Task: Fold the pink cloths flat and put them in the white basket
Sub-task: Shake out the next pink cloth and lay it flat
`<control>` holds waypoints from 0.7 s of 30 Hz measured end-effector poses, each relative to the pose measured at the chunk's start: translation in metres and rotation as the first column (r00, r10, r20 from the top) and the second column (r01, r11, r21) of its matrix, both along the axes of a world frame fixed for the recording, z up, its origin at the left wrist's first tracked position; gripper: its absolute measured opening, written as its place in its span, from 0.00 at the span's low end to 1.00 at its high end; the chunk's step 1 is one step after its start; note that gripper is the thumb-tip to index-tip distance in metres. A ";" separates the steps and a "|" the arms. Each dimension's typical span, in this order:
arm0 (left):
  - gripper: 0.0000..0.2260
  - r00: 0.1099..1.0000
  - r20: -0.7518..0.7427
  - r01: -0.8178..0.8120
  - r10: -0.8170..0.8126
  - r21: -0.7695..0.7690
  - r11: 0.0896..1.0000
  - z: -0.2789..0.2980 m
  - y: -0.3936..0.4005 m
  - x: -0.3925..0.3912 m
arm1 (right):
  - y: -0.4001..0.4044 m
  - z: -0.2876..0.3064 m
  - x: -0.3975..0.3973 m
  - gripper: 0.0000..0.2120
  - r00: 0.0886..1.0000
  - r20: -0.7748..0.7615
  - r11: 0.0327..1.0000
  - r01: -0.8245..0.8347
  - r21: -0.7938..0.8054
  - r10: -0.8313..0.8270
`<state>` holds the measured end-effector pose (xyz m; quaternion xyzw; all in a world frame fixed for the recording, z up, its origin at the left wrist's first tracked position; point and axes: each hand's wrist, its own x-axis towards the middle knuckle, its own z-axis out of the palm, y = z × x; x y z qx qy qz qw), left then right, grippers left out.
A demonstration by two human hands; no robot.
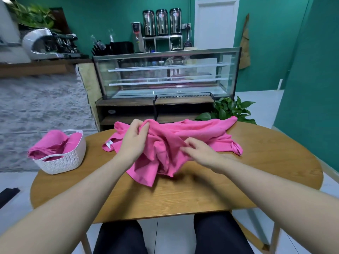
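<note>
Our left hand point(134, 138) and right hand point(199, 153) both pinching rumpled pink cloth point(183, 138) on table point(201, 195); white basket point(63, 160) already holds folded cloths point(53, 143).

A round wooden tabletop point(201, 197) with a light grain carries two things. A crumpled pink cloth point(201, 136) lies spread across its far middle, one corner hanging toward the near side. At the left edge stands a white basket point(64, 162) holding folded pink cloths point(53, 143).

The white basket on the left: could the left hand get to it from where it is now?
Probably yes. The basket sits on the table's left edge with bare wood between, but the left hand is gripping the pink cloth.
</note>
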<state>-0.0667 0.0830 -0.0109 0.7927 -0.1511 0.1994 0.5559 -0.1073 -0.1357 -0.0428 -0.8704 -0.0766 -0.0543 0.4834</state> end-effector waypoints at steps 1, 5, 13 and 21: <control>0.10 0.998 0.014 -0.066 0.065 0.036 0.997 -0.003 0.007 0.004 | 0.002 0.005 -0.001 0.09 0.999 -0.021 0.988 0.030 0.153 -0.027; 0.11 0.983 -0.023 -0.172 0.180 0.198 0.965 -0.018 0.028 0.011 | 0.013 0.035 -0.004 0.10 0.980 0.058 0.930 0.160 0.332 -0.189; 0.48 0.911 -0.056 0.402 -0.409 0.347 0.847 0.004 0.010 -0.041 | 0.055 0.072 -0.015 0.08 1.000 0.019 0.941 0.000 0.338 -0.006; 0.12 0.989 0.003 0.136 -0.148 0.378 0.916 0.021 0.006 -0.046 | 0.056 0.080 -0.024 0.11 0.984 0.138 0.885 -0.163 0.437 0.114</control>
